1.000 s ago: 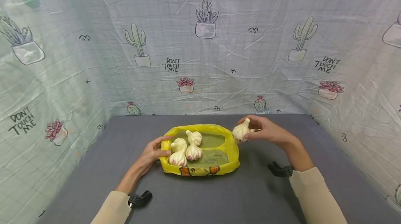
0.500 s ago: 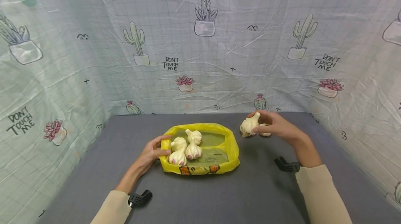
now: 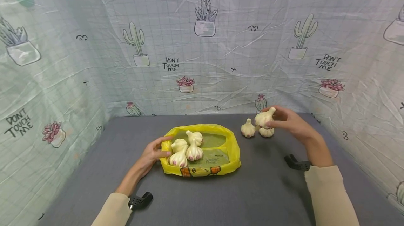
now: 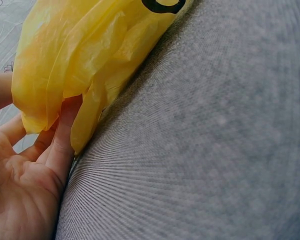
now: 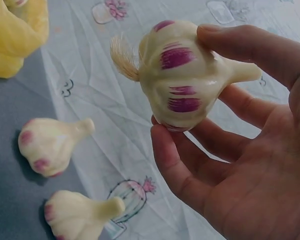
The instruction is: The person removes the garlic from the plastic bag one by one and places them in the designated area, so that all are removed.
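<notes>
A yellow plastic bag with its top folded open stands on the table, several garlic bulbs gathered in its left half. My left hand grips the bag's left end, thumb and fingers at its rim; the left wrist view has the fingers against the crinkled plastic. Held between the thumb and fingers of my right hand is another garlic bulb, cream with purple streaks and a tuft of root fibres. Below it, two bulbs stand on the table: one garlic bulb and a second garlic bulb, partly covered by the held one.
The grey tabletop runs back to a pale fabric backdrop printed with potted cacti, which also closes in both sides. Each wrist wears a black camera mount, such as the right wrist mount.
My right hand has moved right and slightly back, away from the bag, with the garlic bulb in it. Both bulbs on the table now show beside it. The left hand keeps its place.
</notes>
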Demonstrator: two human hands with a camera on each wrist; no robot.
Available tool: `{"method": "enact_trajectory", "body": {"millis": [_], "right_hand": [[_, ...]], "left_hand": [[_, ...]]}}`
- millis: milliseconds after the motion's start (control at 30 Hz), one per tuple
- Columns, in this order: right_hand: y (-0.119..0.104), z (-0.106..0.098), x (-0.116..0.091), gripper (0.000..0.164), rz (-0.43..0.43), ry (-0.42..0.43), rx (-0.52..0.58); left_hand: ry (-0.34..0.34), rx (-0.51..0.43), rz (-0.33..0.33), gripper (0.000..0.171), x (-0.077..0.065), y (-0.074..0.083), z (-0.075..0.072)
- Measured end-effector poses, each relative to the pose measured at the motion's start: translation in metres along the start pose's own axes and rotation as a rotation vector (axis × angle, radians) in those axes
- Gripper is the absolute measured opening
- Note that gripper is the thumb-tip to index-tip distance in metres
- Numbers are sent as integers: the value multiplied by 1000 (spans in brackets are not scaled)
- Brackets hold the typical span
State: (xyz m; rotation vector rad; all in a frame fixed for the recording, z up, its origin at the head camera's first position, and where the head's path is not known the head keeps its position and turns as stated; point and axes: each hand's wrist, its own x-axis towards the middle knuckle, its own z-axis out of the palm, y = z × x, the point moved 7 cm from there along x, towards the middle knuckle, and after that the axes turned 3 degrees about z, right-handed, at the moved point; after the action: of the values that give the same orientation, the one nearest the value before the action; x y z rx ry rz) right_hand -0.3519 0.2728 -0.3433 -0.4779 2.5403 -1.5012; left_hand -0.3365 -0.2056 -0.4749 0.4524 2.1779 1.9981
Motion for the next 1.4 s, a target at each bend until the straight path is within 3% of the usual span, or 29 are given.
{"method": "enact_trajectory", "body": {"millis": [200,500,700,1067,1400], "right_hand": [[3,-11,-2,55,-12,40,23],[9,-22,-3,39,-106,104,155],[14,-29,-5,40,-98,159,193],[27,-40,-7,46,-33,247,69],[49,-47,-7,47,14,299,130]], "left_hand": [[5,-4,3,68,0,0,-1],[3,-12,7,68,-1,0,0],[9,-9,-1,67,0,0,0],[11,-14,0,66,0,-1,-1],[18,-3,-7,66,0,-1,-1]]}}
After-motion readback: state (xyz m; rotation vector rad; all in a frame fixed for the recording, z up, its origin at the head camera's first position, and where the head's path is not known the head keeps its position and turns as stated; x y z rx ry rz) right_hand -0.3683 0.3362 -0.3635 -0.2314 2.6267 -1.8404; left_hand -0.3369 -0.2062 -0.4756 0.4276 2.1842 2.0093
